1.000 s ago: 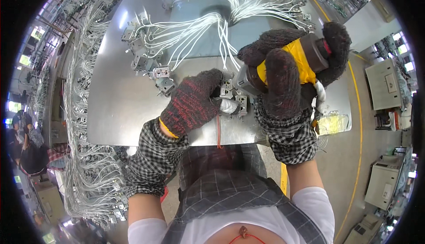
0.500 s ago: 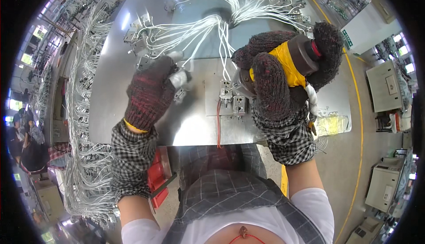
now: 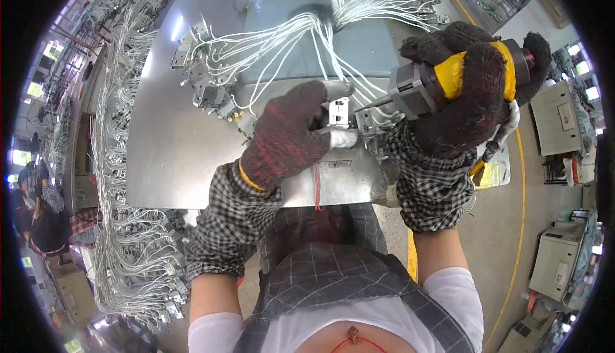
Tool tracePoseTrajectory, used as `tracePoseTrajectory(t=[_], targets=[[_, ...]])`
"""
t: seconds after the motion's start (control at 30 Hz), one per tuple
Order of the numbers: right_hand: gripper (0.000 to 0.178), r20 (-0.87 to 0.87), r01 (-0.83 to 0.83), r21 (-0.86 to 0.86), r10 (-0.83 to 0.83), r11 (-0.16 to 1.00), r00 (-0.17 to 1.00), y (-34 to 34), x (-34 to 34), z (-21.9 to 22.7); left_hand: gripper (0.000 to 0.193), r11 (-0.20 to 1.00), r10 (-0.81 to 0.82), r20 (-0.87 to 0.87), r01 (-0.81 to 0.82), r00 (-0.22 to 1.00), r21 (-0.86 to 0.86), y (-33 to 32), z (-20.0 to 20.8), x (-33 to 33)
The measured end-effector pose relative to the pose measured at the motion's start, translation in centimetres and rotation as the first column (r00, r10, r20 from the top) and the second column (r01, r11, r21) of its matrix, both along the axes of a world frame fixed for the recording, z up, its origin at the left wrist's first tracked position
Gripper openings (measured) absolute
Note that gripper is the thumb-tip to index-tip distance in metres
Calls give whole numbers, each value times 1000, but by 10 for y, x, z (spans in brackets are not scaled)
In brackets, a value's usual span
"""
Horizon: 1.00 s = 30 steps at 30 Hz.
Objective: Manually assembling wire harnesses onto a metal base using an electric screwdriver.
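My left hand [image 3: 285, 135], in a dark red knitted glove with white-wrapped fingertips, pinches a small silver metal block [image 3: 338, 113] with holes in its face. My right hand [image 3: 477, 106], gloved the same way, is wrapped round a power tool [image 3: 410, 87] with a grey front end and yellow tape on its body. A thin bit [image 3: 378, 103] juts left from the tool and ends close beside the block; I cannot tell whether they touch. White wires [image 3: 282, 36] fan out over the metal table [image 3: 166, 154]. Below the tool are more metal blocks [image 3: 371, 129], partly covered.
Many metal blocks [image 3: 211, 93] lie at the wires' left ends. Left of the table hangs a thick row of white wire bundles [image 3: 122, 250]. A red cord [image 3: 317, 189] crosses the front edge. Pale cabinets [image 3: 557, 266] stand at the right, beyond a yellow floor line [image 3: 520, 205].
My left hand has moved right from the left-hand blocks to the table's middle and now shows a block in its fingers. The tool has shifted right and turned, its bit now showing.
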State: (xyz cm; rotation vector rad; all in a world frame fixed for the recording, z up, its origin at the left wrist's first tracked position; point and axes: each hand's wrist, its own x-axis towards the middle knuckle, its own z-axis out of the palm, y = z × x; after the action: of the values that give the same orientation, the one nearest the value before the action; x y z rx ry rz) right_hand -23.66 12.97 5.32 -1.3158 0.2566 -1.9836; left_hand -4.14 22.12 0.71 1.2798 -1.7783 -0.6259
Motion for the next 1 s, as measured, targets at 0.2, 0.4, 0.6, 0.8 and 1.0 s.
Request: tracePoseTrajectory(t=[0.2,0.4,0.6,0.8,1.0], targets=[[77,23,-194,44,193,980,981,16,12,-9,67,975,74,48,-83,996,207,-1,-21,25],[77,-69,-169,188,184,968,980,21,10,-20,66,952,59,-63,-37,996,304,0,-11,20],[58,-273,-34,339,133,940,953,33,4,-25,63,983,22,298,-75,954,167,4,0,12],[54,-224,-140,248,197,959,954,28,9,-29,66,982,12,217,-52,976,179,4,-16,16],[50,-220,-202,227,252,953,942,29,7,-30,66,978,206,660,-131,723,-163,23,7,41]])
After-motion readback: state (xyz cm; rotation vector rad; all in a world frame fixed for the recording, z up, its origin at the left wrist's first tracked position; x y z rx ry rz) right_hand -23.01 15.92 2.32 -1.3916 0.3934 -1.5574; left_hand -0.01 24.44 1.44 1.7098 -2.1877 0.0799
